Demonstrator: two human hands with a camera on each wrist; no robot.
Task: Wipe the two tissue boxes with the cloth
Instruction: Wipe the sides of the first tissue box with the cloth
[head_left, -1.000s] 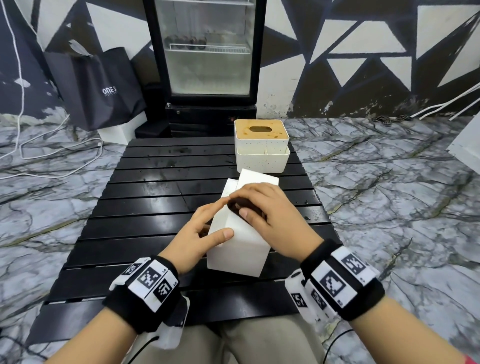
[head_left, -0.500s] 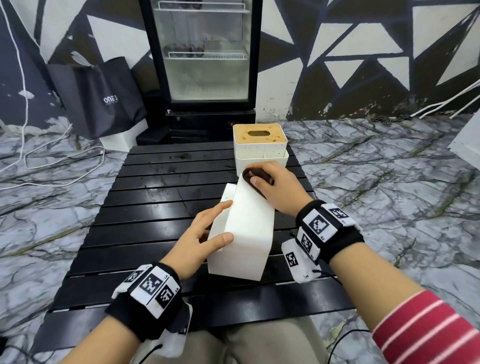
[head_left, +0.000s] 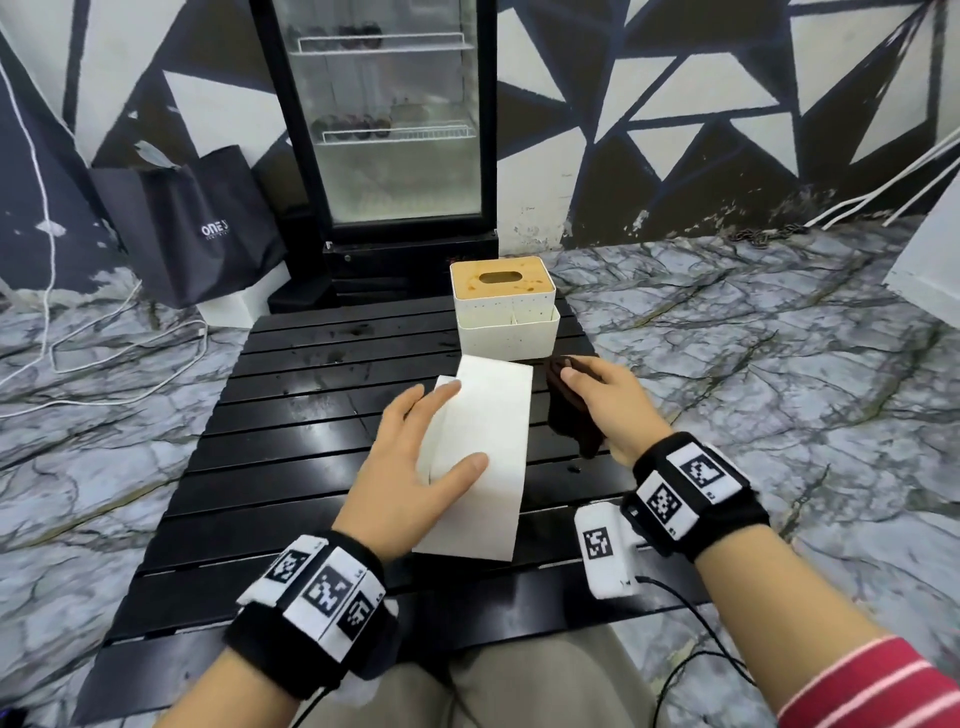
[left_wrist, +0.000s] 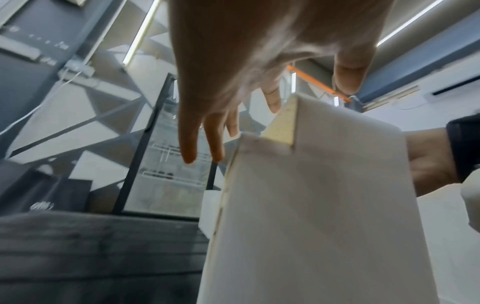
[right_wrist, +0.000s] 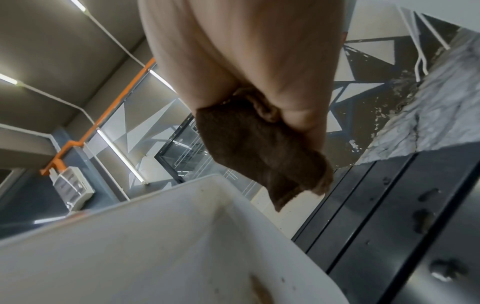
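tissue boxes: 2, both on the black slatted table (head_left: 291, 467).
near box (head_left: 483, 457): plain white, lying on its side at table centre, long axis running 6 to 12 o'clock. A wooden edge shows on its far left side in the left wrist view (left_wrist: 281, 125).
far box (head_left: 504, 306): at 12 o'clock from the near box, upright, wooden lid with an oval slot and brown stains, white speckled body with a tray section in front. Just beyond the near box; can't tell if they touch.
cloth (head_left: 569, 410): 1, dark brown, bunched, at 3 o'clock of the near box, just beside its right face. Contact with the box can't be confirmed. Lower end hangs toward the table.
left hand (head_left: 415, 467): fingers straight and spread, palm over the near box's left top edge, thumb lying on the top face. Not curled round anything.
right hand (head_left: 608, 405): fingers curled round the cloth, gripping it, clear in the right wrist view (right_wrist: 262, 148).
table marks: several dark spots on the slats at 3 o'clock.
background: 1 glass-door fridge (head_left: 384, 130) at 12 o'clock, 1 black bag (head_left: 192, 223) at 10 o'clock, both on the marble floor.
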